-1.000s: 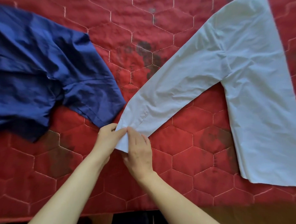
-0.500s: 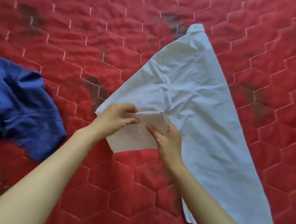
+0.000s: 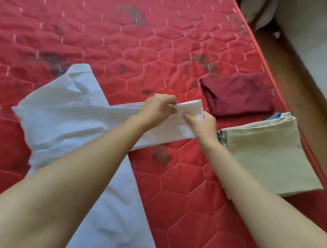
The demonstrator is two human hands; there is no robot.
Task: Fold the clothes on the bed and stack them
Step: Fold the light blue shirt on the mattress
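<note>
A pale blue-white shirt (image 3: 70,123) lies spread on the red quilted bed (image 3: 156,40), its body running toward the lower left. One sleeve is stretched across the shirt to the right, its cuff (image 3: 192,108) past the shirt's edge. My left hand (image 3: 158,108) pinches the cuff's upper edge and my right hand (image 3: 203,125) grips its lower corner. To the right lie a folded maroon garment (image 3: 237,95) and a folded beige garment (image 3: 267,157) on top of a small stack.
The bed's right edge (image 3: 279,79) runs diagonally, with a brown wooden frame and pale floor beyond it. Bare red quilt stretches across the far half of the bed. A patterned blue item (image 3: 219,137) peeks from under the beige garment.
Both hands carried the sleeve cuff from the left, across the shirt, to the right. My view swung right: the dark blue garment left the frame and the folded stack came in.
</note>
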